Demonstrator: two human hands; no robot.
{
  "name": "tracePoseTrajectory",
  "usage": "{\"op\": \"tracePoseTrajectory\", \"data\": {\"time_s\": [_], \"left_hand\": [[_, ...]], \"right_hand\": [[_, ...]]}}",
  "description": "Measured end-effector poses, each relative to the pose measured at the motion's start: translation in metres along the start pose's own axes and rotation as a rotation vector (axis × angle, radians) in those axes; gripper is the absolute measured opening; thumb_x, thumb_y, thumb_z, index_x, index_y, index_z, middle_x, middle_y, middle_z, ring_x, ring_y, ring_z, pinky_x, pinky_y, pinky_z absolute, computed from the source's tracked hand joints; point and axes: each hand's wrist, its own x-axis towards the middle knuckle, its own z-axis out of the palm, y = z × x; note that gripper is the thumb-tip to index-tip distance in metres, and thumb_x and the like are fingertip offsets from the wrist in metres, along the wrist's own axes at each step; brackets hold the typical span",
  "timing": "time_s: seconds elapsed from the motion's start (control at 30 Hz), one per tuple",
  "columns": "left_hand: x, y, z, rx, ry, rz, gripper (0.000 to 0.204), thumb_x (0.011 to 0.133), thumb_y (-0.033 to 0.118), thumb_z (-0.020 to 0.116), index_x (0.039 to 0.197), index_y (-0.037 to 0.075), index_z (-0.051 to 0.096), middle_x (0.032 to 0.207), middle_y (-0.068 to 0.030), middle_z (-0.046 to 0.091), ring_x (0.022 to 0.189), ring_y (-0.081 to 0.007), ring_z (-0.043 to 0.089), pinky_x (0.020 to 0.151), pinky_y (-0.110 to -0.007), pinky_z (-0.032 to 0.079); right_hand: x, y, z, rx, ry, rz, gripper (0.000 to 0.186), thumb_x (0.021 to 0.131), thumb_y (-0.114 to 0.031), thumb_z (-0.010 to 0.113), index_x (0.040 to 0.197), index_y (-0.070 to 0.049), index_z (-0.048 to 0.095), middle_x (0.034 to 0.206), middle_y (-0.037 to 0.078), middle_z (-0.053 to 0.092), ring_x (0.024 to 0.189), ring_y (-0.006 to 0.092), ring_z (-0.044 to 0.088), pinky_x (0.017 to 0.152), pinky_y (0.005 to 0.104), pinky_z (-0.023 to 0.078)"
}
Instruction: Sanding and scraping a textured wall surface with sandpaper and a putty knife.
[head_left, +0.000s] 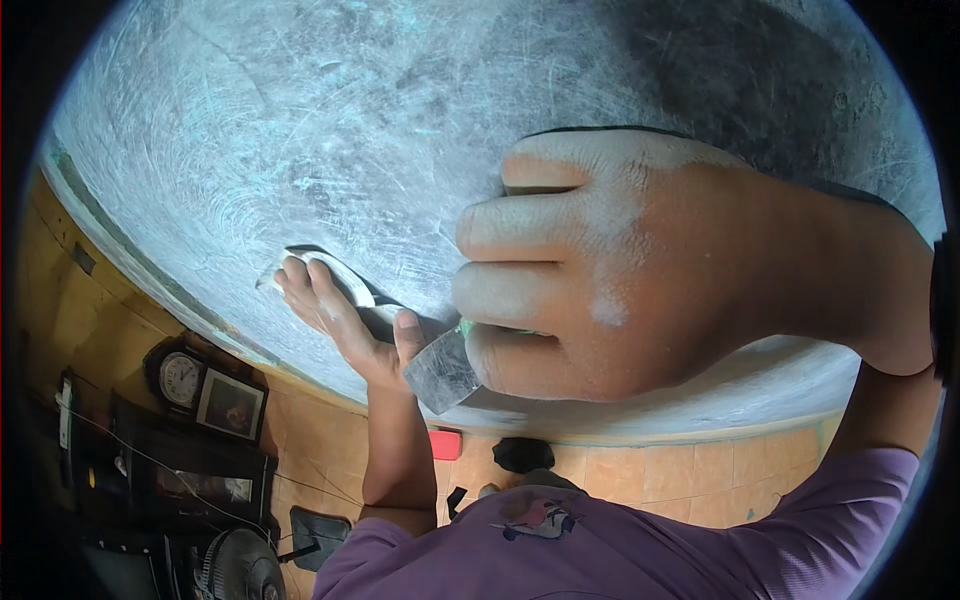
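Close to the camera, my right hand (pixel 620 270) is closed, its knuckles and fingers coated in whitish dust. A flat grey metal blade, like that of a putty knife (pixel 443 374), sticks out past its lower fingers; a sliver of green shows there, and the handle is hidden in my fist. Further left, my left hand (pixel 345 325) presses against the wall (pixel 330 130). Its fingers and thumb lie on a curved, pale folded sheet (pixel 345 280), whose material I cannot make out. The wall surface is blue-grey, chalky and covered in scratches.
Tiled floor (pixel 690 480) runs below the wall. A red box-like item (pixel 446 445) and a dark object (pixel 523 455) lie on it. At lower left are a clock (pixel 179 379), a framed picture (pixel 231 403), dark furniture (pixel 190 450) and a fan (pixel 240 565).
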Motion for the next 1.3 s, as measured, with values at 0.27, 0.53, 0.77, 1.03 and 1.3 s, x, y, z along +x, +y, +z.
{"op": "tracePoseTrajectory", "data": {"time_s": [0.27,0.53,0.77,1.03,1.3], "left_hand": [[0.017,-0.006,-0.006,-0.058,-0.052,0.083,0.081,0.085,0.047,0.050,0.143,-0.004,0.025,0.150,-0.0239,0.020,0.140,-0.0419,0.011,0.109,-0.057,-0.001],[-0.001,-0.010,-0.006,0.048,-0.068,0.084,0.082,0.087,0.051,0.046,0.142,-0.005,0.024,0.150,-0.0229,0.019,0.140,-0.0410,0.009,0.109,-0.056,-0.001],[0.009,-0.006,-0.005,-0.006,-0.050,0.077,0.082,0.087,0.052,0.046,0.143,-0.005,0.024,0.150,-0.0224,0.020,0.140,-0.0404,0.008,0.109,-0.057,-0.001],[0.015,-0.007,-0.006,-0.059,-0.045,0.117,0.082,0.087,0.051,0.047,0.142,-0.005,0.025,0.150,-0.0225,0.020,0.140,-0.0410,0.009,0.108,-0.057,-0.001],[0.004,-0.011,-0.006,0.010,-0.070,0.100,0.080,0.087,0.049,0.048,0.143,-0.004,0.025,0.150,-0.0237,0.019,0.140,-0.0413,0.009,0.109,-0.057,0.000]], "right_hand": [[-0.002,-0.001,0.001,0.036,0.049,-0.002,0.015,0.058,-0.020,0.062,0.064,-0.009,0.055,0.069,-0.001,0.047,0.069,0.0134,0.050,0.056,0.0264,0.039],[0.000,0.000,0.003,0.048,0.026,-0.009,0.014,0.059,-0.020,0.062,0.063,-0.009,0.053,0.068,-0.001,0.046,0.068,0.0133,0.049,0.055,0.0260,0.039],[0.000,0.000,0.000,0.036,0.027,0.003,0.015,0.059,-0.020,0.061,0.063,-0.009,0.053,0.067,-0.001,0.044,0.067,0.0138,0.048,0.055,0.0266,0.039],[0.000,-0.001,0.001,0.036,0.036,0.011,0.014,0.059,-0.020,0.061,0.062,-0.009,0.053,0.068,-0.001,0.044,0.068,0.0139,0.048,0.056,0.0267,0.039],[-0.001,0.000,0.000,0.025,0.019,-0.005,0.015,0.059,-0.020,0.061,0.062,-0.008,0.052,0.068,-0.001,0.045,0.069,0.0139,0.049,0.056,0.0268,0.038]]}}
